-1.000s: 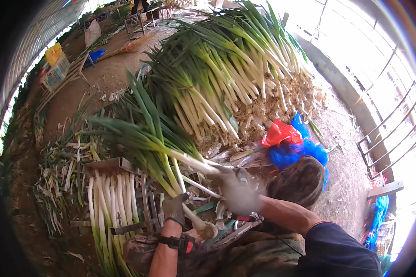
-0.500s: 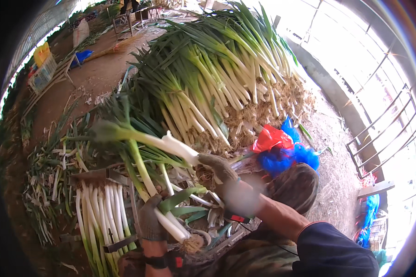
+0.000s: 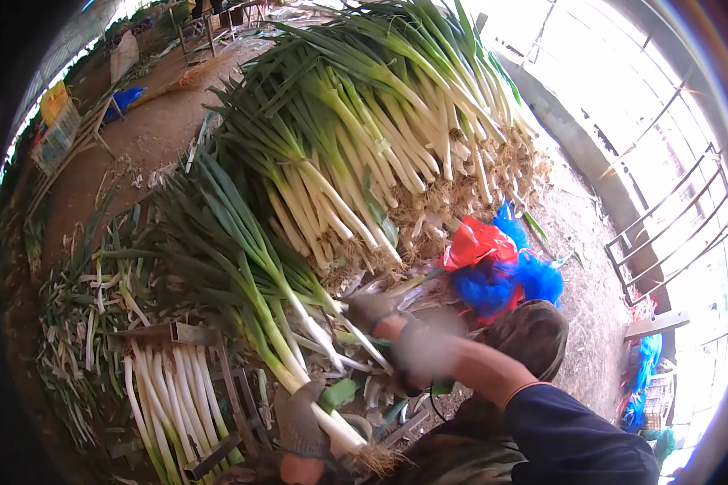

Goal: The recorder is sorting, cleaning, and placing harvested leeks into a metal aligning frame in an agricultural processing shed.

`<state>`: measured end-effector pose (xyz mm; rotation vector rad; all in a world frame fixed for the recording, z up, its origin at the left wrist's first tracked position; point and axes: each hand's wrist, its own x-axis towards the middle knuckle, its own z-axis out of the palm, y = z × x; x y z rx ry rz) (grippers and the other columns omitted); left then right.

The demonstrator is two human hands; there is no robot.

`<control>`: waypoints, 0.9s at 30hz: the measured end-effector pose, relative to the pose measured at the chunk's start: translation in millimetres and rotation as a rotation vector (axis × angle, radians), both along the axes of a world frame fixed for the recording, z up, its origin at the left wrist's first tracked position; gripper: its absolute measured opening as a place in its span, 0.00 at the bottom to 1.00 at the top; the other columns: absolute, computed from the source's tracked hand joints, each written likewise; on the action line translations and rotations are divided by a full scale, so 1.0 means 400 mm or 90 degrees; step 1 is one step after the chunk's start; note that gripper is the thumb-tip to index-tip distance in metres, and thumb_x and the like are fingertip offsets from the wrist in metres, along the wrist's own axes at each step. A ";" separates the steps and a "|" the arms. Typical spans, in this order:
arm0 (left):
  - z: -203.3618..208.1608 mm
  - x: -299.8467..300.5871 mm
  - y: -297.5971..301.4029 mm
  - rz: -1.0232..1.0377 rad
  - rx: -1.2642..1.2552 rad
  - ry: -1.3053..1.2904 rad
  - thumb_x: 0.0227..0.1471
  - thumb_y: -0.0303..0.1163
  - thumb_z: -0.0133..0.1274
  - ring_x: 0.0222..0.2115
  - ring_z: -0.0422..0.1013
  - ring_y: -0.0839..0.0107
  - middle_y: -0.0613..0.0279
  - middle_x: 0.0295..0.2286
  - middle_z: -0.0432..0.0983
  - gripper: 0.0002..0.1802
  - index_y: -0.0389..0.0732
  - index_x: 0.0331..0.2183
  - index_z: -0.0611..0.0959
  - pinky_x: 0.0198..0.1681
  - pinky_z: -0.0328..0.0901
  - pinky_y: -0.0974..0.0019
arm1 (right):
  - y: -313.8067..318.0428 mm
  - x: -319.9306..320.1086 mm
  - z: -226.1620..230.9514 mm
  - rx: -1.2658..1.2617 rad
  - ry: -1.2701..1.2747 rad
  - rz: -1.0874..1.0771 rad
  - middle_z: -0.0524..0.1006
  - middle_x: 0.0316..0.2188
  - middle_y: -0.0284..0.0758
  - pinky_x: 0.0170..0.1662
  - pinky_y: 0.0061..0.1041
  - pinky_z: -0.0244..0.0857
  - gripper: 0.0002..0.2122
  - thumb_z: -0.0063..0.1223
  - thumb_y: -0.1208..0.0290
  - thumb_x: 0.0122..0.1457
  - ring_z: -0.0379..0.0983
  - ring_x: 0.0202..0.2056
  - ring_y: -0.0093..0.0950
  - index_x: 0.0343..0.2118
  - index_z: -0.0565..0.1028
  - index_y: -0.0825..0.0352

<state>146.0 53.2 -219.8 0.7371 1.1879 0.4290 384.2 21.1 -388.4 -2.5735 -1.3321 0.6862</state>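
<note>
My left hand point(image 3: 301, 420), in a grey glove, grips the white stalk of a long leek point(image 3: 259, 299) near its root end; the green leaves point up and to the left. My right hand point(image 3: 396, 339), gloved and blurred, is just to the right of that stalk, fingers curled at its outer leaves; what it holds I cannot tell. A metal rack point(image 3: 218, 396) at lower left holds several trimmed white leeks point(image 3: 166, 404).
A big pile of untrimmed leeks point(image 3: 364, 153) with rooty ends fills the middle and back. Red and blue plastic bags point(image 3: 493, 267) lie to the right. Leaf trimmings point(image 3: 81, 323) litter the dirt floor at left. A metal railing point(image 3: 663, 234) runs along the right.
The leek in my left hand has swung from lying crosswise to pointing up and left. My right hand has moved in beside its stalk.
</note>
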 end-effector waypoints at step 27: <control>-0.051 0.087 0.013 -0.001 -0.171 -0.019 0.51 0.23 0.57 0.18 0.71 0.66 0.63 0.25 0.73 0.11 0.38 0.40 0.81 0.17 0.72 0.61 | 0.151 0.278 0.146 0.130 -0.127 0.097 0.79 0.24 0.45 0.30 0.48 0.72 0.23 0.59 0.55 0.53 0.80 0.26 0.47 0.45 0.71 0.68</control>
